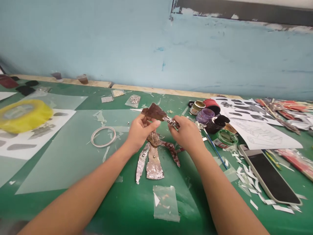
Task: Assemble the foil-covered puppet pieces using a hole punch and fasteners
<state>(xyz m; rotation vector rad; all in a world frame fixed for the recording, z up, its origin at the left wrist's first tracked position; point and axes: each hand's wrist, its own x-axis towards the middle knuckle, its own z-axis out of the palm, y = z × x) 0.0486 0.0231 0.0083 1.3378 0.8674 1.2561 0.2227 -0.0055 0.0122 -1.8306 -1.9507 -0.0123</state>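
Observation:
My left hand (141, 129) is closed on a flat, dark brown piece (154, 112), held up off the table between thumb and fingers. My right hand (187, 132) is closed round pliers (170, 121), their metal tip meeting the right edge of the brown piece. Below my hands hangs or lies a jointed figure, its body (154, 139) brown and its pinkish, shiny strips (154, 164) fastened with small round studs. A dark reddish jointed limb (173, 152) reaches to the right. My fingers hide how the brown piece meets the figure.
A coil of pale wire (103, 145) lies on the left. Small bags of beads (134, 100) sit farther back. Paint jars (225, 138), a thin brush (215, 147), paper scraps and a phone (271, 174) are to the right. A yellow tape roll (40, 116) rests on printed paper.

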